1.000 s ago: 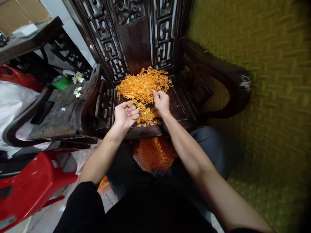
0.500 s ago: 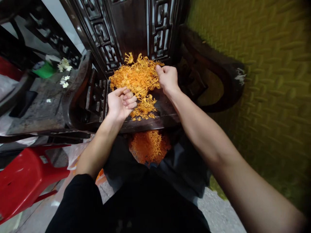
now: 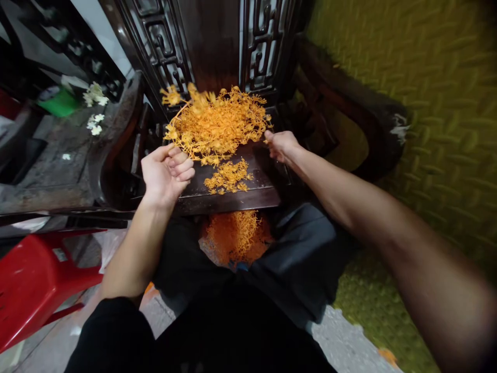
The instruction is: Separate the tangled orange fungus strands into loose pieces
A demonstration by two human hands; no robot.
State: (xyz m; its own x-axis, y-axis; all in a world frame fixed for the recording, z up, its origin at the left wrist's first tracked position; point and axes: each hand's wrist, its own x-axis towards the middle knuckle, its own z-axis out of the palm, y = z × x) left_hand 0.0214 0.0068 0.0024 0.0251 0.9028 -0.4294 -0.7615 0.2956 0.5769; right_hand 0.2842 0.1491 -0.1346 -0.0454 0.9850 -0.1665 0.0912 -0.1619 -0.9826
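Note:
A large heap of orange plastic-looking flower sprigs (image 3: 221,122) lies on the seat of a dark carved wooden chair (image 3: 233,199). My left hand (image 3: 166,173) is closed at the heap's left front edge, pinching a thin orange sprig (image 3: 176,122) that arches up to a flower-like tip. At the heap's right side, my right hand (image 3: 285,146) has its thumb and fingers pressed together; a speck of orange shows at the fingertips, too small to name. Between the hands, nearer the seat's front edge, sits a small separate pile of orange pieces (image 3: 229,176).
Below the seat, between my knees, a bag (image 3: 233,235) holds more orange pieces. A red plastic stool (image 3: 34,280) stands at lower left. On the wooden surface to the left are a green tape roll (image 3: 58,101) and white flowers (image 3: 95,96). A yellow textured sheet (image 3: 438,103) covers the right side.
My hands have moved apart, the left one leftward with the sprig, the right one up, then down and outward. The sprig's tip has risen and swung left. The view has shifted slightly.

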